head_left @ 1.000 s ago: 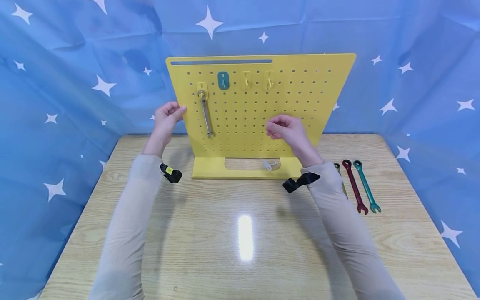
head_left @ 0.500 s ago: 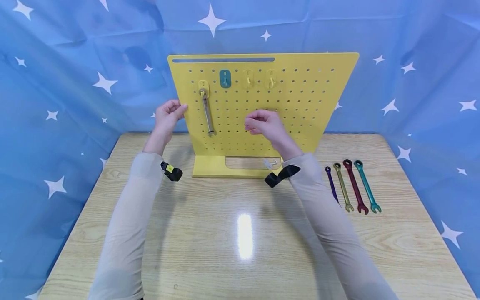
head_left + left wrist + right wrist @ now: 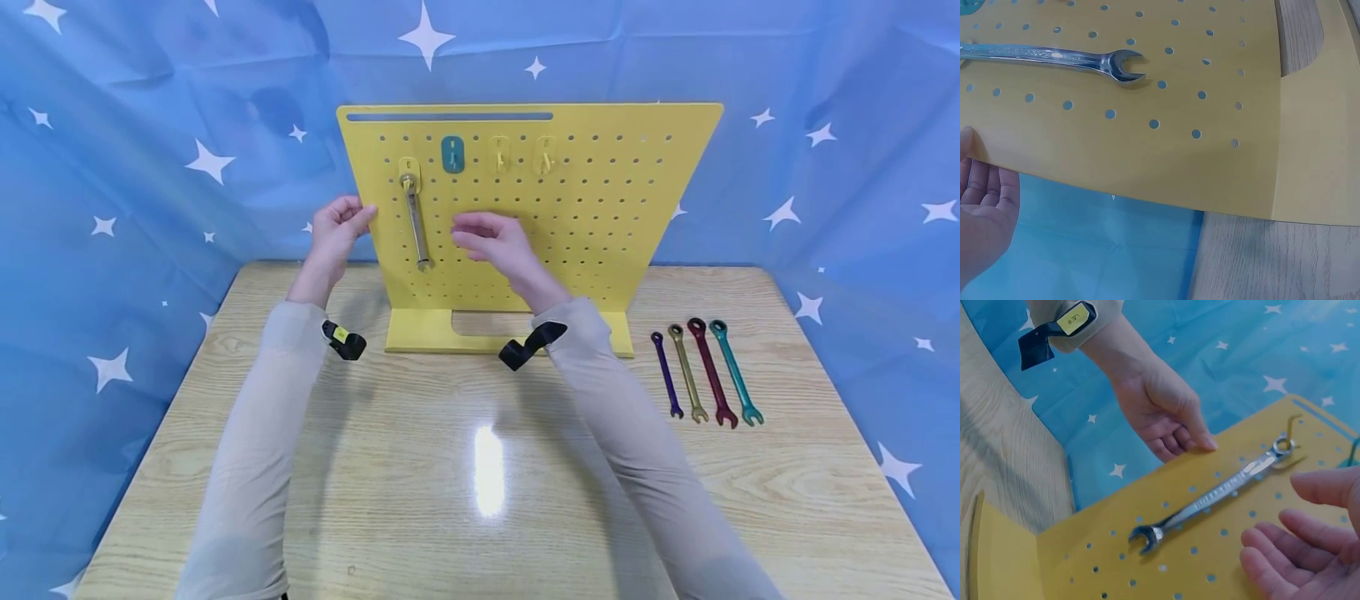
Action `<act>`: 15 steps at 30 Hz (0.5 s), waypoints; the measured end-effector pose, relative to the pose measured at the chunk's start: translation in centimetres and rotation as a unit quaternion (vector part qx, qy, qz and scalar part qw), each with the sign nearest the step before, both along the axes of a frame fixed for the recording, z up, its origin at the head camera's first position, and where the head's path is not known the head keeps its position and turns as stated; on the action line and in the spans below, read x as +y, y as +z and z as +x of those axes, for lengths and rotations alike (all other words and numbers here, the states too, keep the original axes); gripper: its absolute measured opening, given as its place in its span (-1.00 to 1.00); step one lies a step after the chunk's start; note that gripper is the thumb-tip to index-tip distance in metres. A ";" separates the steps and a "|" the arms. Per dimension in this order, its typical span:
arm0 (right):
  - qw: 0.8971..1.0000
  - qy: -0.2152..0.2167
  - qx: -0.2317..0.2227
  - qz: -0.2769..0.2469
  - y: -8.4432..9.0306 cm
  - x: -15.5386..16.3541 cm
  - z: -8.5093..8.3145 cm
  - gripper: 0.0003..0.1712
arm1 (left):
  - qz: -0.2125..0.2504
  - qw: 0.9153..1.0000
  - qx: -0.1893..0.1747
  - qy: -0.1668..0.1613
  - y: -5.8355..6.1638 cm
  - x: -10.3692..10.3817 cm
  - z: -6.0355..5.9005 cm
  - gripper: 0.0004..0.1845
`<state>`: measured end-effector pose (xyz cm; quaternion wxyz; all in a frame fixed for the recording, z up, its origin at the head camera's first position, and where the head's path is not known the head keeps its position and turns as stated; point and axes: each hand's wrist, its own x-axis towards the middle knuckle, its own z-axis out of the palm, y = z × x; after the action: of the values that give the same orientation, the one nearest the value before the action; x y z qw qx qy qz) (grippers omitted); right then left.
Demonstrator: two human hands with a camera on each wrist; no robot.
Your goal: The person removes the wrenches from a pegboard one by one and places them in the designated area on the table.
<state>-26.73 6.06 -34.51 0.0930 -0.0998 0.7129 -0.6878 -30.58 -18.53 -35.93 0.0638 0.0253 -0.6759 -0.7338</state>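
Note:
A silver combination wrench (image 3: 416, 223) hangs by its ring end from a yellow hook (image 3: 408, 171) on the yellow pegboard (image 3: 600, 192). My left hand (image 3: 335, 237) grips the board's left edge, thumb on the front and fingers behind it, as the right wrist view also shows. Before the board, to the right of the wrench, is my right hand (image 3: 498, 250), holding nothing. In the right wrist view that hand's fingers (image 3: 1282, 550) are loosely bent, with thumb and fingertips apart and pointing toward the wrench.
A teal hook (image 3: 452, 155) and two yellow hooks (image 3: 499, 157) line the board's upper part. On the table's right lie purple (image 3: 667, 375), gold (image 3: 687, 373), red (image 3: 712, 373) and teal wrenches (image 3: 736, 372). A blue star-patterned curtain (image 3: 135, 167) hangs behind.
My right hand has moved left across the board toward the silver wrench, its fingers spreading. The purple wrench has come into view, and the small white piece at the base is now hidden.

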 end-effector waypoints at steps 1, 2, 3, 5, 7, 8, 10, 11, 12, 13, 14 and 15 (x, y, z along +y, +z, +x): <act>1.000 0.003 0.003 -0.002 0.0 -0.3 -0.1 -0.59 | 0.003 1.000 0.000 0.000 0.0 0.0 0.0 -0.84; 1.000 0.004 0.007 -0.003 0.0 -0.5 -0.1 -0.59 | 0.006 1.000 0.000 -0.001 0.1 0.0 0.0 -0.84; 1.000 0.007 0.009 -0.005 0.0 -0.8 -0.2 -0.59 | 0.006 1.000 0.000 -0.001 0.1 0.0 0.0 -0.84; 1.000 0.010 0.010 -0.010 0.1 -1.3 -0.3 -0.58 | 0.009 1.000 -0.001 -0.001 0.1 0.0 0.1 -0.84; 1.000 0.012 0.012 -0.013 0.1 -1.8 -0.4 -0.58 | 0.011 1.000 -0.001 -0.001 0.1 0.0 0.1 -0.83; 1.000 0.011 0.011 -0.014 0.2 -2.1 -0.5 -0.57 | 0.011 1.000 -0.001 -0.001 0.1 0.0 0.0 -0.83; 1.000 0.011 0.005 -0.015 0.3 -2.6 -0.6 -0.57 | 0.012 1.000 0.000 -0.001 0.1 0.0 0.0 -0.82; 1.000 0.010 0.000 -0.015 0.4 -2.9 -0.7 -0.56 | 0.012 1.000 0.001 -0.001 0.1 0.0 0.0 -0.82; 1.000 0.009 -0.004 -0.015 0.4 -3.1 -0.8 -0.56 | 0.012 1.000 0.001 -0.001 0.1 0.0 0.0 -0.82; 1.000 0.009 -0.010 -0.016 0.5 -3.3 -0.8 -0.56 | 0.012 1.000 0.000 -0.001 0.1 0.0 0.0 -0.82; 1.000 0.008 -0.016 -0.018 0.6 -3.6 -0.9 -0.56 | 0.011 1.000 0.000 -0.001 0.1 0.0 0.0 -0.82; 1.000 0.007 -0.021 -0.018 0.7 -3.8 -0.9 -0.56 | 0.010 1.000 -0.001 -0.001 0.1 0.0 0.0 -0.82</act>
<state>-27.61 2.31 -33.82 0.1110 -0.0915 0.6973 -0.7022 -30.60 -18.57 -35.86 0.0618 0.0258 -0.6688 -0.7404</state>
